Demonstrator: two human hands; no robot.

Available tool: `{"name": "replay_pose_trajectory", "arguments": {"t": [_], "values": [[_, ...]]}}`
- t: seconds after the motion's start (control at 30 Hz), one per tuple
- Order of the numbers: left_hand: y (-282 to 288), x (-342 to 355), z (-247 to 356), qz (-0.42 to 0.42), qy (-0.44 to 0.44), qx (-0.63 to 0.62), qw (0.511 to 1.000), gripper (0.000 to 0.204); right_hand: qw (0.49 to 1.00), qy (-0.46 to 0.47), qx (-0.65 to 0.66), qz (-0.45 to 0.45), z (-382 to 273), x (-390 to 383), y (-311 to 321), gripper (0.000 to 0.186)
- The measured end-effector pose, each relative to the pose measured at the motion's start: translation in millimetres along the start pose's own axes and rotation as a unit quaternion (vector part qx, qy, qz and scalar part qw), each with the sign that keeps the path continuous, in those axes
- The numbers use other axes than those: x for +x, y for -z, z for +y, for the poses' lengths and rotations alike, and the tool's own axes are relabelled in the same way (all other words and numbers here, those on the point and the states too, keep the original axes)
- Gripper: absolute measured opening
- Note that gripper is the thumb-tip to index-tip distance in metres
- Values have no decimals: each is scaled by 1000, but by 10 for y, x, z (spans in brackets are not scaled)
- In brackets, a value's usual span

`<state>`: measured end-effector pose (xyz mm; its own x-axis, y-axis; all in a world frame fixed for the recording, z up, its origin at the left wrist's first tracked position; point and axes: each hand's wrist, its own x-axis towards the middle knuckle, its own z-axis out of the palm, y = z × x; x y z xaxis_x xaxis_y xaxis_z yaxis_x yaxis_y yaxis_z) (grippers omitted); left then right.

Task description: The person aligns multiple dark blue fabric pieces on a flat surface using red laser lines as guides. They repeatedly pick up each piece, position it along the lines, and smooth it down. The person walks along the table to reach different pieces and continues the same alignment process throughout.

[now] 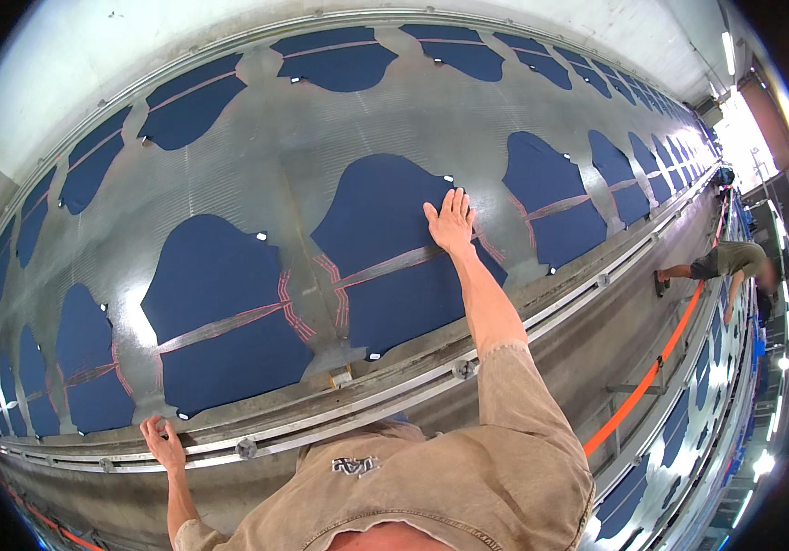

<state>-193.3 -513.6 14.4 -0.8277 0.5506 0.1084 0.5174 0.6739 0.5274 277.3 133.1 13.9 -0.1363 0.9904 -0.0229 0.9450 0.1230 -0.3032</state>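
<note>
My right hand lies flat on a navy fabric piece, fingers stretched out near its right edge and a small white tag. My left hand rests at the table's near edge by the metal rail, with its fingers apart and slightly bent. It is just left of the bottom corner of another navy piece and holds nothing that I can see. Red line marks and a grey band cross both pieces.
The long grey table carries rows of similar navy pieces. To the right, an orange strip runs along the aisle. Another person bends over a second table with navy pieces.
</note>
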Motion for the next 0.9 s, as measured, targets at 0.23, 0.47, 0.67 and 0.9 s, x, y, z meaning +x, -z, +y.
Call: {"name": "replay_pose_trajectory", "arguments": {"t": [0.23,0.47,0.67,0.9], "values": [[-99,314,770,97,-125,108,981,29,996,-21,-13,-80,-21,106,233,88],[-1424,568,3413,-83,-385,-15,919,60,987,156,-16,40,-828,-1139,61,81],[-2355,609,4360,-209,-439,127,865,74,968,202,147,2,-382,-2188,666,76],[-2540,496,4406,-187,-418,220,861,72,974,-27,208,84,1840,-3198,1458,68]]}}
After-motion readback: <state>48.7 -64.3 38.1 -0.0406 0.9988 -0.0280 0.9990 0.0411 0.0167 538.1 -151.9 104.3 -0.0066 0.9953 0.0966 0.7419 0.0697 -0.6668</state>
